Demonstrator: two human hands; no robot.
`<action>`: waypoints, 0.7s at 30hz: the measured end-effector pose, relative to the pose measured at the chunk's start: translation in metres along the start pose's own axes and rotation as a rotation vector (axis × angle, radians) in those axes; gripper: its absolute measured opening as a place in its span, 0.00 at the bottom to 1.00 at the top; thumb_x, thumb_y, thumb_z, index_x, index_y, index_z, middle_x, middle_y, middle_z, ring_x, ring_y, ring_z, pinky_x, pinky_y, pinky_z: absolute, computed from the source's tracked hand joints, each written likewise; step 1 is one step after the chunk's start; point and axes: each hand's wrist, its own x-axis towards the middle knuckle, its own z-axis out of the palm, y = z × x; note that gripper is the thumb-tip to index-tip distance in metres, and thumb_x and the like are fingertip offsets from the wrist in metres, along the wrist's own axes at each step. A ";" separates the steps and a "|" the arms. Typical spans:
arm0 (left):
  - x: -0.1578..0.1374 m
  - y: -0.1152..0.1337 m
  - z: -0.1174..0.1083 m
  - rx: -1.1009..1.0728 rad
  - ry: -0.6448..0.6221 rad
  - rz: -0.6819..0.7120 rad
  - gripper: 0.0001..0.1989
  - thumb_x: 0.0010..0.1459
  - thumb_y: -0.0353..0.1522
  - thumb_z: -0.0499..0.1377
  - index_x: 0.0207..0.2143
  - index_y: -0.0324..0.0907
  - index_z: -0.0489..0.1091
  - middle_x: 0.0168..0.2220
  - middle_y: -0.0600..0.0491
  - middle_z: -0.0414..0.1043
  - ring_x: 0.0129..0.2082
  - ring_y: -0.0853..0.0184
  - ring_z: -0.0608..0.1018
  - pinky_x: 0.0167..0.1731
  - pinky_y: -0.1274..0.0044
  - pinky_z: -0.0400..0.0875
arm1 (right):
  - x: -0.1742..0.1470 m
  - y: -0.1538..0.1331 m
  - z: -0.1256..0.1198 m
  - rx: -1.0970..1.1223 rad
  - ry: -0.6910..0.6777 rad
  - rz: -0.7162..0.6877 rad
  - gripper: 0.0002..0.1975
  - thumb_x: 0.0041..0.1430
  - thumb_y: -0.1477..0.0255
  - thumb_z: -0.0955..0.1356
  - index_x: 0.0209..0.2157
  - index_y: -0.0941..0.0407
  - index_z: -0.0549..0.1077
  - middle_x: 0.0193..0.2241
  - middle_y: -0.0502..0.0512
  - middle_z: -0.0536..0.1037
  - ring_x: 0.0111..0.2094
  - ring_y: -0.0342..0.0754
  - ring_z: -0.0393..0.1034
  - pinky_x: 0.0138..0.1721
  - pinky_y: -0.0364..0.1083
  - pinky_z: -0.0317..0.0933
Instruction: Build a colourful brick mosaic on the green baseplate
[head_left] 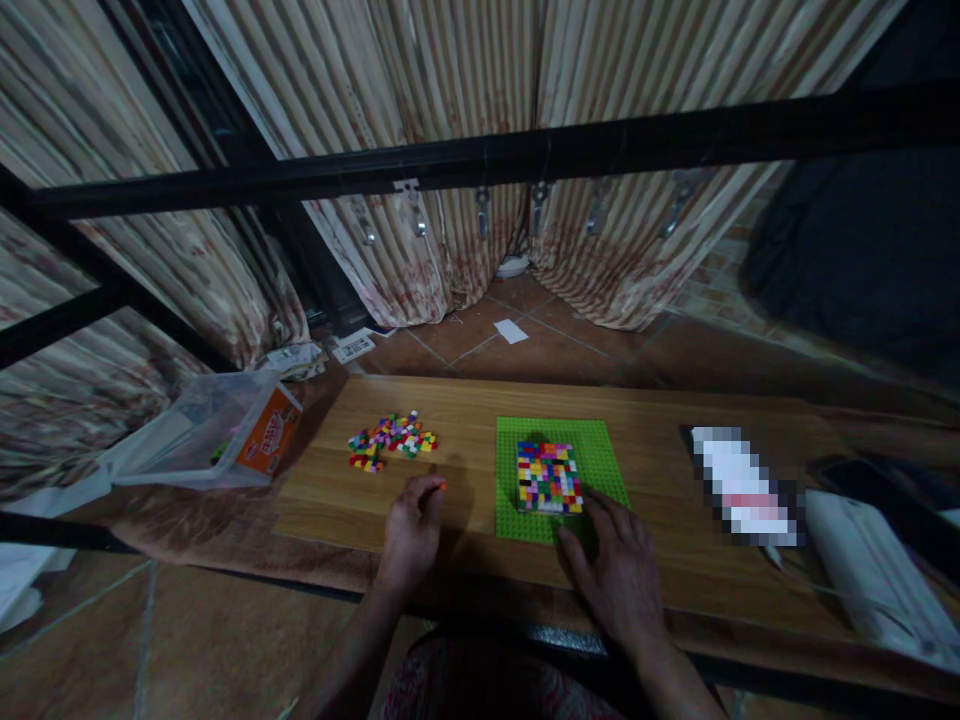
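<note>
A green studded baseplate lies on the wooden board. On it stands a block of toy bricks in many colours, built in a rough square. My right hand rests at the baseplate's lower right edge, its fingers apart and its fingertips close to the block's corner; whether they touch it I cannot tell. Over the board left of the baseplate, my left hand pinches a small orange brick between thumb and finger. Beyond that hand is a loose pile of small coloured bricks.
A clear plastic bin with an orange label stands left of the wooden board. On the right lie a pixelated flat object and a white case-like object. A dark metal bar crosses before striped curtains.
</note>
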 end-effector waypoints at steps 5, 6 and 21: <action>-0.039 0.022 0.021 -0.254 -0.256 -0.072 0.08 0.57 0.36 0.56 0.35 0.45 0.73 0.30 0.53 0.77 0.31 0.65 0.79 0.32 0.75 0.75 | -0.004 -0.015 -0.019 0.221 0.089 0.066 0.17 0.63 0.61 0.63 0.50 0.52 0.70 0.49 0.60 0.72 0.51 0.55 0.66 0.51 0.58 0.62; -0.046 0.026 0.025 -0.310 -0.308 -0.097 0.08 0.57 0.36 0.56 0.36 0.45 0.73 0.30 0.53 0.77 0.30 0.65 0.79 0.31 0.76 0.75 | -0.007 -0.023 -0.024 0.259 0.072 0.076 0.15 0.63 0.62 0.64 0.48 0.51 0.72 0.48 0.59 0.74 0.50 0.55 0.67 0.51 0.58 0.63; -0.065 0.068 0.030 -0.626 -0.685 -0.174 0.04 0.51 0.30 0.60 0.31 0.43 0.67 0.26 0.56 0.73 0.25 0.70 0.76 0.29 0.78 0.72 | -0.018 -0.078 -0.054 1.206 -0.303 0.713 0.16 0.47 0.56 0.73 0.27 0.55 0.78 0.23 0.50 0.76 0.27 0.45 0.70 0.31 0.43 0.65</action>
